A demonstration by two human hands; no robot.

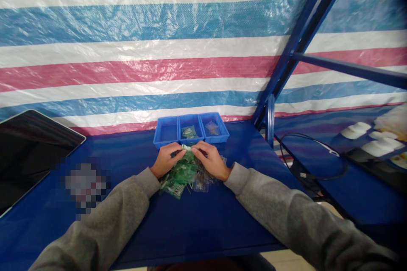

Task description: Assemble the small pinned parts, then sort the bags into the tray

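Observation:
My left hand (168, 159) and my right hand (210, 160) meet in front of the blue bins. Between the thumbs and fingers of both hands is a small plastic packet (187, 148), whitish and partly covered by the fingertips. Below them lies a heap of green packets (182, 173), with clear packets (201, 181) holding thin, dark pieces on its right side. Of the three joined bins, the middle bin (191, 138) contains a green packet (189, 131). In the right bin (216, 139) sits a clear packet (212, 128), while the left bin (167, 136) shows a bare bottom.
A dark-screened panel with a white frame (81, 139) rests at the left. Near it, something is blurred out. A blue metal post (286, 63) rises at the right. Beyond it are a black cable (321, 178) and white objects (381, 146) on another blue surface.

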